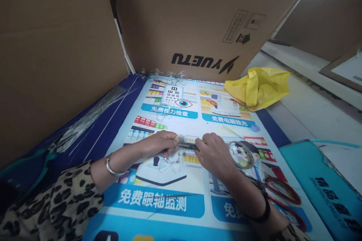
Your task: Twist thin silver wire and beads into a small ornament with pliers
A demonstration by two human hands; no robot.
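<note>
My left hand (161,144) pinches a thin, clear-looking wire piece (170,163), whose bent loops hang below the fingers over the printed poster. My right hand (214,153) is closed round the handles of dark-jawed pliers (187,145). The plier tips meet the wire at my left fingertips; whether the jaws grip it is too small to tell. Beside my right wrist lies a roll of clear tape (241,154). Red-handled scissors (283,191) rest partly beneath my right forearm.
A cardboard box (181,19) walls the left and back. Straight wires (89,116) lie bundled at left, and tangled wire pieces (166,76) along the back. A yellow bag (261,87) sits at back right, a teal printed bag (319,180) at right. Loose wires (166,203) lie in front.
</note>
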